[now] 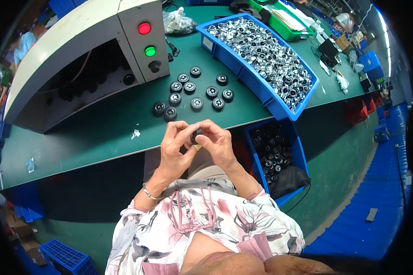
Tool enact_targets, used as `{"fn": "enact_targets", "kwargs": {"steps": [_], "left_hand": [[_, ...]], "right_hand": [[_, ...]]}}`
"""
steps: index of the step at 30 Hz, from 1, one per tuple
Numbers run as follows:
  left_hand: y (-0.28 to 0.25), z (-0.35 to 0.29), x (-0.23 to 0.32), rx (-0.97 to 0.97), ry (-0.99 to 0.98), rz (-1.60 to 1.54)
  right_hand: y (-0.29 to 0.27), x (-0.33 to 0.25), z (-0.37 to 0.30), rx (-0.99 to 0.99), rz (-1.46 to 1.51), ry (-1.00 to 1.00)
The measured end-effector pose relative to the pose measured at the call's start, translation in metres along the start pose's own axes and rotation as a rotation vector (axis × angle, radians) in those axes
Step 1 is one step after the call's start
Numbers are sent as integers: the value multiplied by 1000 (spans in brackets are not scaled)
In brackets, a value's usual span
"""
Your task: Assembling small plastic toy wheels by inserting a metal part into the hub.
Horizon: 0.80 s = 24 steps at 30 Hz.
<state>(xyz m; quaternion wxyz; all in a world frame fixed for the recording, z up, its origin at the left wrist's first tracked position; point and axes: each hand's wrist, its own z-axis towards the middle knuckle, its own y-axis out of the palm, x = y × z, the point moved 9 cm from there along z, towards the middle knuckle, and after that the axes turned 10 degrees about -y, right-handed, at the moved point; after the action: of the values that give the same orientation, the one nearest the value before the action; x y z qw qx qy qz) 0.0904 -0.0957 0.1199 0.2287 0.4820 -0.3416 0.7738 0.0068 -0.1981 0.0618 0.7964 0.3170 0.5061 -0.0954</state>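
Note:
Between my two hands, just off the table's front edge, is a small round black part (196, 135). My left hand (175, 143) closes on it from one side. From the other side my right hand (215, 143) grips it, thumb and fingers bent around it. Fingers cover most of the part, and a bit of yellow shows under it. Beyond my hands, several round black knob-like pieces with silvery centres (197, 104) lie loosely grouped on the green table (124, 120).
A white machine (137, 50) with red and green buttons stands at the left. A blue bin (248, 78) of clear and black parts sits on the right. Below the table edge is another blue bin (303, 158) of black parts. A plastic bag (179, 22) lies behind.

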Motion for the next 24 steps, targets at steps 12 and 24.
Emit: {"fn": "enact_targets", "kwargs": {"steps": [12,24], "left_hand": [[4,-6,-31,6,-56,-375],[16,-12,-44,-1,-150,-650]], "right_hand": [[36,-44,4,-115,-655,-144],[44,-61,8,-78,-968,-274]]}}
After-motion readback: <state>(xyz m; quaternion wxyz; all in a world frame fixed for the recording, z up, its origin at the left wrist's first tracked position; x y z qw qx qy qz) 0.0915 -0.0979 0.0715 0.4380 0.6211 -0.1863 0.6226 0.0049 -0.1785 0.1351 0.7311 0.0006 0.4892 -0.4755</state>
